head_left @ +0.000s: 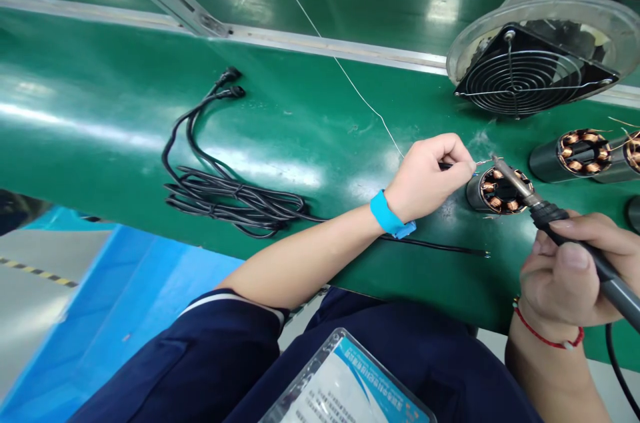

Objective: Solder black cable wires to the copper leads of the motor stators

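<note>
My left hand [433,173], with a blue wrist strap, is closed in a pinch on a black cable with thin coloured wires at its end. A soldering iron [600,263] is gripped in my right hand [570,269]. The iron's tip meets the thin wires just above a motor stator [493,193] with copper coils, which stands on the green table [325,149]. Faint smoke rises at the tip. A thin solder wire [357,91] runs from the top down to my left hand.
More copper-wound stators [570,156] stand at the right, below a fume fan [520,79]. A coiled black cable [235,193] lies left of my arm; its stripped end [465,249] reaches the front. A metal rail [325,44] crosses behind.
</note>
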`<state>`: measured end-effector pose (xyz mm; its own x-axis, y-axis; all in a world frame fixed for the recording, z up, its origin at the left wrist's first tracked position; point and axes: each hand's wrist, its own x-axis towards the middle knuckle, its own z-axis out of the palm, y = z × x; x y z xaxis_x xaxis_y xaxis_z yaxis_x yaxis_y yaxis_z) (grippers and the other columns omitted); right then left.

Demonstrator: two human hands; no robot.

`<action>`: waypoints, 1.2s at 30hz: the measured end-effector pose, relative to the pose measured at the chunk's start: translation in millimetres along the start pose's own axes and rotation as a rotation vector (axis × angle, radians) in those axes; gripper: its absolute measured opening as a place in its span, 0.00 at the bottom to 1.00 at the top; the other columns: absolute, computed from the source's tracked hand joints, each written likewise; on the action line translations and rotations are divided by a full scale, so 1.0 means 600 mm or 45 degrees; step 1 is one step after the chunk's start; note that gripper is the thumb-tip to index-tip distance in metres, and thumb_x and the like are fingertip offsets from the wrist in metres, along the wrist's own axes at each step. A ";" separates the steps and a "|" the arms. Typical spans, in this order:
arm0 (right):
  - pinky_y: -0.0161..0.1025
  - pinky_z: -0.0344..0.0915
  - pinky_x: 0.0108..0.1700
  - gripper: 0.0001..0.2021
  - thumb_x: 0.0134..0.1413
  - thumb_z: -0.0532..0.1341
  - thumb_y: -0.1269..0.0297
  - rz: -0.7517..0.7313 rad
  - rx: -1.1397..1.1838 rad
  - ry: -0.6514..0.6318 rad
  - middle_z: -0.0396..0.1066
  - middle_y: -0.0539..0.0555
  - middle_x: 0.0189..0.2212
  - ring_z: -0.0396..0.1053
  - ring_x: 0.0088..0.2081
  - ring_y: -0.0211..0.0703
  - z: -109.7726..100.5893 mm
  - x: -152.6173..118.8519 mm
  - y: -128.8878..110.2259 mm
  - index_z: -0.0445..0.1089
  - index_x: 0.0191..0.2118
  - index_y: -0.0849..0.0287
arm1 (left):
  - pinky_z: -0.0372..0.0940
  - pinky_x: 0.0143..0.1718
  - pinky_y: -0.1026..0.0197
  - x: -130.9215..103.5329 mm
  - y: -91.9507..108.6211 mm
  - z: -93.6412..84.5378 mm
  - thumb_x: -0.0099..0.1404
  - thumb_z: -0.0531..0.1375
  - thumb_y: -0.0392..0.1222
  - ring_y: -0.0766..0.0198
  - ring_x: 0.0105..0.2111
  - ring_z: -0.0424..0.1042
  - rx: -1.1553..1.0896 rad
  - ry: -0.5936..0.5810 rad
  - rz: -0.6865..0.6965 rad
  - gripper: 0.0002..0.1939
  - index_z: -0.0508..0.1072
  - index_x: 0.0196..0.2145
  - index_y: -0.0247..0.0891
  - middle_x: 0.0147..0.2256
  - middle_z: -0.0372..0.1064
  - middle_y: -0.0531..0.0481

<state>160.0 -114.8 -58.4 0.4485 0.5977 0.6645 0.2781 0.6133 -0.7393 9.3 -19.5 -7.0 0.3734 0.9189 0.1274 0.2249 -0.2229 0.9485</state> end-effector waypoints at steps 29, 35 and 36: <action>0.36 0.74 0.33 0.25 0.68 0.57 0.66 -0.065 -0.002 -0.022 0.72 0.53 0.42 0.77 0.39 0.41 0.036 -0.007 0.015 0.59 0.68 0.49 | 0.61 0.29 0.69 0.000 -0.005 -0.008 0.59 0.57 0.37 0.73 0.25 0.62 0.010 0.002 0.095 0.07 0.70 0.26 0.31 0.24 0.65 0.52; 0.45 0.72 0.47 0.20 0.67 0.56 0.67 -0.106 -0.128 0.009 0.75 0.53 0.38 0.77 0.40 0.44 0.043 -0.009 0.025 0.64 0.63 0.55 | 0.59 0.28 0.70 -0.015 0.005 -0.009 0.61 0.57 0.35 0.74 0.26 0.62 0.126 -0.028 0.188 0.07 0.70 0.27 0.30 0.25 0.66 0.52; 0.45 0.72 0.45 0.21 0.68 0.56 0.65 -0.126 -0.143 0.004 0.74 0.53 0.38 0.77 0.39 0.44 0.041 -0.010 0.026 0.63 0.64 0.56 | 0.59 0.27 0.70 -0.015 0.003 -0.009 0.61 0.57 0.35 0.74 0.26 0.62 0.166 -0.020 0.206 0.07 0.71 0.27 0.30 0.26 0.66 0.51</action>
<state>140.7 -96.2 -71.0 0.4168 0.5355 0.7345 0.4140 0.6075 -0.6779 1.4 -26.3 -4.7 0.4280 0.8627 0.2693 0.2748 -0.4081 0.8706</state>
